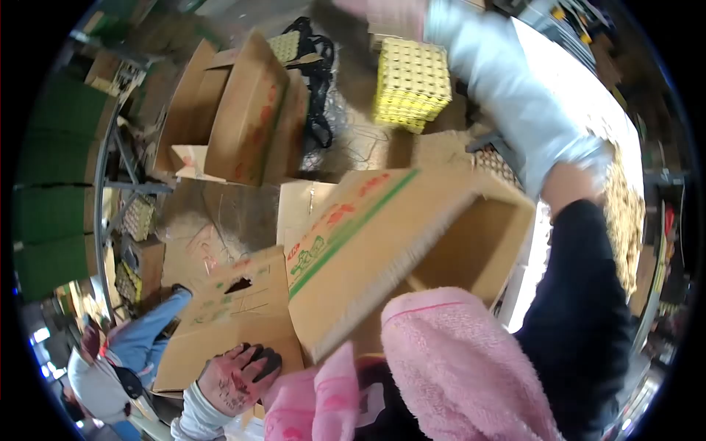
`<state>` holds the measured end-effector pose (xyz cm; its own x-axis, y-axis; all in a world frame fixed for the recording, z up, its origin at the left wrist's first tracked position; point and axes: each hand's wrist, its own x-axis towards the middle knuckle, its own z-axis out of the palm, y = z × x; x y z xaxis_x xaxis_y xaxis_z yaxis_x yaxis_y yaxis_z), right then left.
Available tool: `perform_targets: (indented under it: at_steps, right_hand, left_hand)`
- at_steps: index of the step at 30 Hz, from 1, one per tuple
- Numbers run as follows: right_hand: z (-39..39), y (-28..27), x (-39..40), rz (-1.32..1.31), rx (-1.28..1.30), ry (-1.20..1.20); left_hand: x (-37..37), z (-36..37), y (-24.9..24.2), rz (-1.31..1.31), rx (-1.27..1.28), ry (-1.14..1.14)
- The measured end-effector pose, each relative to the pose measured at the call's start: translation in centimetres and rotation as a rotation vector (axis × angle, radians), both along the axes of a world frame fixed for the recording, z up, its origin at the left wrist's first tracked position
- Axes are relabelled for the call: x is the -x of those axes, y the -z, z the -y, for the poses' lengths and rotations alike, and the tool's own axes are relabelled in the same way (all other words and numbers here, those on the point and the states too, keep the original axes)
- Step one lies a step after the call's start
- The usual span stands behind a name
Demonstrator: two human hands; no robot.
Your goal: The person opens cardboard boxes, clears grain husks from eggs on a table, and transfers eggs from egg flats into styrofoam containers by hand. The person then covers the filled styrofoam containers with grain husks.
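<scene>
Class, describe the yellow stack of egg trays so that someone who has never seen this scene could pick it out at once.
Start at the big open cardboard box with green and red print in the middle of the view. Look above it, toward the top of the picture, just left of the pale grey sleeve. There stands the stack of egg trays: bright yellow and dimpled, unlike the plain brown cartons around it.

open box [397, 242] right of flat box [235, 316]

Matt corrugated cardboard box [368, 235], fluffy pink terry towel [456, 360]
</scene>
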<state>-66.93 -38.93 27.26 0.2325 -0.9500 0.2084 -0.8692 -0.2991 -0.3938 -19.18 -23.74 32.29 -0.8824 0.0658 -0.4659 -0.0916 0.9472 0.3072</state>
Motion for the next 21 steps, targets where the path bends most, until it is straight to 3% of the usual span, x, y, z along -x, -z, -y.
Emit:
perform_targets:
  at_steps: [3,5,6,9,10,12,13,15,16,17,19,20,21]
  right_hand:
    - [-9.5,23.1,-6.6,0.070,-0.444,-0.079]
    - [-19.2,32.7,-11.1,0.207,-0.655,-0.171]
    - [-20.7,32.9,-12.3,0.258,-0.751,-0.249]
    - [-21.4,33.1,-13.9,0.182,-1.261,-0.504]
    - [-19.7,32.1,-13.0,0.387,-1.272,-0.574]
    - [-16.4,22.9,-9.0,0.509,-1.278,-0.609]
    - [-16.7,13.2,-7.6,0.457,-1.293,-0.575]
    - [-19.7,6.3,-7.2,-0.069,-0.921,-0.600]
    - [-22.1,10.0,-7.2,-0.282,-0.385,-0.548]
    - [-22.9,10.9,-7.4,-0.363,-0.258,-0.425]
    - [-22.4,14.8,-7.0,-0.063,-0.473,-0.303]
    - [-22.3,14.5,-7.7,-0.240,-0.329,-0.232]
    - [-22.0,14.5,-7.7,-0.208,0.173,-0.176]
  left_hand:
    - [-3.1,-1.5,0.4,0.129,-0.024,-0.043]
    - [-4.8,-3.1,0.7,0.217,-0.062,-0.152]
    - [-4.6,-3.8,0.0,0.278,-0.102,-0.195]
    - [-2.8,-3.6,-1.0,0.096,-0.209,-0.376]
    - [-3.0,-3.9,-0.4,0.070,-0.215,-0.443]
    - [-3.5,-4.7,1.4,-0.001,-0.233,-0.553]
    - [-3.6,-4.7,1.8,-0.013,-0.239,-0.581]
    - [-3.3,-4.3,1.9,-0.003,-0.233,-0.621]
    - [-3.5,-4.3,1.6,-0.002,-0.228,-0.642]
    - [-3.7,-4.3,1.3,0.002,-0.221,-0.657]
    - [-4.1,-3.9,0.3,0.003,-0.196,-0.681]
    - [-4.4,-3.6,-0.4,-0.011,-0.212,-0.758]
    - [-4.4,-3.2,-1.0,-0.019,-0.231,-0.852]
